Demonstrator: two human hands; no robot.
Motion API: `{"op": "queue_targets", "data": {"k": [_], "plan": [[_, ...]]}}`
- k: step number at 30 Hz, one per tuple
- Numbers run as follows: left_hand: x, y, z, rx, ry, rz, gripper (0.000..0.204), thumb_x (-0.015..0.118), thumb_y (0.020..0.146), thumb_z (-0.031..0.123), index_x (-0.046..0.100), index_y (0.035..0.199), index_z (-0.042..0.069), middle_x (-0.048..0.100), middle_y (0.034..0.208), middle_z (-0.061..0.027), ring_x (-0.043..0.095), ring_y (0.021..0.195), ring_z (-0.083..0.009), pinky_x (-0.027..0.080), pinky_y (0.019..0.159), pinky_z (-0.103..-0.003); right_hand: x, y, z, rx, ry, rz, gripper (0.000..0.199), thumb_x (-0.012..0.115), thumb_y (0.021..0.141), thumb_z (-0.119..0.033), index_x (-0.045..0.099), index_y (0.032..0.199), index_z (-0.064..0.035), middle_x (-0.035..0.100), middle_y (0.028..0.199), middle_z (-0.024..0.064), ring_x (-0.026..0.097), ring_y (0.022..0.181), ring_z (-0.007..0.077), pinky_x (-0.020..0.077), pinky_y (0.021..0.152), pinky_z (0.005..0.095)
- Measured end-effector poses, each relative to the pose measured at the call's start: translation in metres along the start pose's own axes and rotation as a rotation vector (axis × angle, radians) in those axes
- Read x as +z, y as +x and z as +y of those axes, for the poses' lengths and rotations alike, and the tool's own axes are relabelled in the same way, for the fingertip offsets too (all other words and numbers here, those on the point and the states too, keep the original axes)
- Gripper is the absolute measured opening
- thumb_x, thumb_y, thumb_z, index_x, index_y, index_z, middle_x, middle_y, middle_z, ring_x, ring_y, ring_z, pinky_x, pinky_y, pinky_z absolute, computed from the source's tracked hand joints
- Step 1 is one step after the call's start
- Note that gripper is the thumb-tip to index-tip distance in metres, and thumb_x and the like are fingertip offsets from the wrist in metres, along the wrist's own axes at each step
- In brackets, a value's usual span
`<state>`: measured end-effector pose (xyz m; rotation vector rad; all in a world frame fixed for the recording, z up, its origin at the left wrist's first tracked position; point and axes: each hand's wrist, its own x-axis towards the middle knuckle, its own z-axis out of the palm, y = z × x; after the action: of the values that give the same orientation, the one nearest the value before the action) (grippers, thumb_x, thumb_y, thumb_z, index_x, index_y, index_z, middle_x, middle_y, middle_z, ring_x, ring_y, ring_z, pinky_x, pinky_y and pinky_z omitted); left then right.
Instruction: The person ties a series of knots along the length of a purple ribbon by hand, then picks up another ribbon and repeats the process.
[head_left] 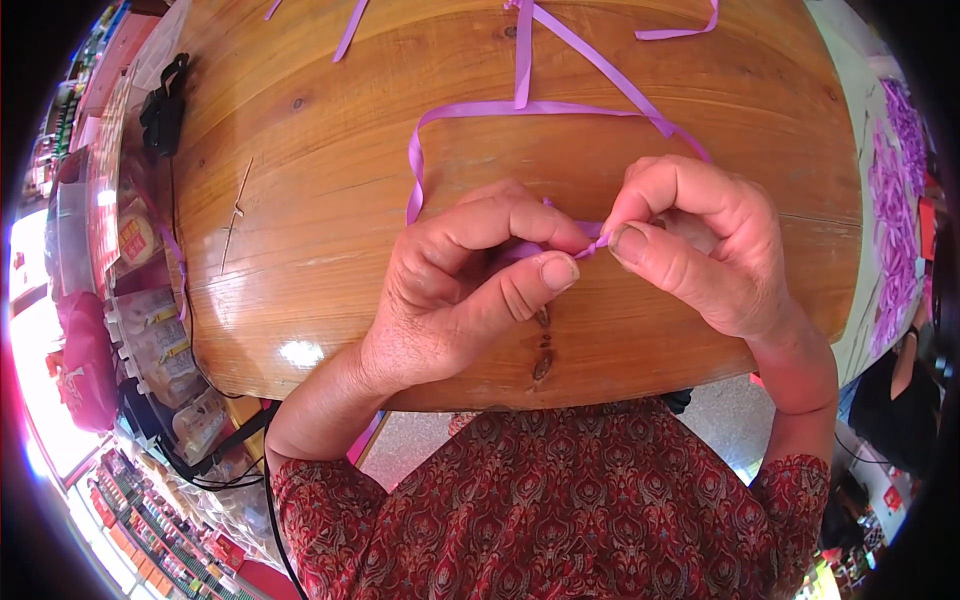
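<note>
Both hands are working close together at the middle of the frame, meeting on a purple ribbon [500,108]. The left hand [450,285] is pinching it between thumb and forefinger, and the right hand [705,250] is clamping the neighbouring bit the same way, thumb to fingertip. Between them the ribbon is showing a small twisted spot, perhaps a knot; the tips are probably gripping so near each other because the narrow strip is calling for fine control. A slack length is curving above the hands over the table [320,190], likely lying loose so that it is not tugging at the pinch; whether it is joining the held part cannot be told, since the hands are hiding the run. Another strip [680,33] is lying at the upper right, apart from the hands, and a purple heap [895,250] is resting at the far right, beyond the table's edge. A twig [236,212] is lying left of centre.
</note>
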<state>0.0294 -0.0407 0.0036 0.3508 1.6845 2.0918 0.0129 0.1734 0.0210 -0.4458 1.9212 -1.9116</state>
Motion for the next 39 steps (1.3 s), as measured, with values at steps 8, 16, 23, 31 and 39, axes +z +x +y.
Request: {"op": "queue_targets", "data": {"k": [8,16,23,31,39], "plan": [[0.003,-0.002,0.008,-0.141,-0.072,0.046,0.02,0.058,0.092,0.011,0.06,0.108,0.001,0.059,0.1,-0.0034,0.052,0.091,-0.0101,0.04,0.086,-0.024,0.0,0.0,0.0,-0.047,0.017,0.048,0.004,0.058,0.085,0.002,0.06,0.088,0.0013,0.051,0.076,0.0004,0.043,0.068,0.0061,0.0328,0.058,0.0206],[0.001,-0.002,-0.007,-0.086,-0.12,0.069,0.02,0.057,0.089,-0.004,0.056,0.108,0.001,0.06,0.102,-0.0029,0.054,0.099,-0.0084,0.041,0.088,-0.023,-0.002,0.0,0.003,-0.134,-0.076,0.053,0.004,0.058,0.084,0.004,0.06,0.088,0.0015,0.05,0.074,0.0005,0.042,0.066,0.0059,0.0323,0.058,0.0206],[0.004,-0.003,-0.002,-0.049,-0.048,0.071,0.014,0.059,0.087,-0.002,0.059,0.1,0.001,0.057,0.092,-0.0024,0.054,0.087,-0.0099,0.041,0.081,-0.023,-0.002,0.0,-0.002,-0.126,-0.152,0.04,0.005,0.06,0.082,0.005,0.06,0.085,0.0018,0.051,0.073,0.0004,0.041,0.063,0.0065,0.0313,0.056,0.021],[-0.001,-0.001,-0.002,0.068,0.119,0.03,0.015,0.063,0.085,-0.004,0.067,0.099,0.0,0.058,0.088,-0.0031,0.053,0.082,-0.0082,0.043,0.073,-0.021,0.001,0.002,0.004,-0.243,-0.235,0.022,0.006,0.061,0.079,0.007,0.06,0.083,0.0025,0.056,0.074,0.0047,0.047,0.064,0.0093,0.0358,0.054,0.0221],[0.001,-0.001,-0.002,0.098,0.143,0.051,0.016,0.066,0.084,-0.001,0.069,0.099,0.001,0.06,0.085,-0.0032,0.053,0.078,-0.0086,0.042,0.07,-0.022,0.0,0.002,0.004,-0.296,-0.29,-0.009,0.007,0.062,0.078,0.006,0.06,0.084,0.0032,0.058,0.075,0.0071,0.051,0.065,0.0121,0.0403,0.055,0.0234]]}}
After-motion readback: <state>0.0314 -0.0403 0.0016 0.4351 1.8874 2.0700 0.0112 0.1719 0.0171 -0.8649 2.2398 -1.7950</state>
